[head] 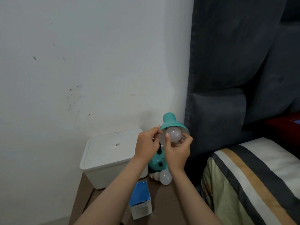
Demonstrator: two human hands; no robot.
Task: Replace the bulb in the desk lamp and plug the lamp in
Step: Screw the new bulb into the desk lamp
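Observation:
A teal desk lamp stands on a brown bedside table (164, 203), its shade (172, 123) tilted toward me and its base (156, 164) behind my wrists. A white bulb (174, 134) sits in the shade's mouth. My right hand (177, 151) grips this bulb from below, thumb on its left side. My left hand (148, 143) pinches the shade's left rim. A second white bulb (163, 177) lies on its side on the table in front of the base. The lamp's cord and plug are hidden.
A white lidded plastic box (105, 158) fills the table's left half against the wall. A blue and white bulb carton (140, 199) lies near the front. A dark padded headboard (227, 78) and a striped pillow (253, 181) are close on the right.

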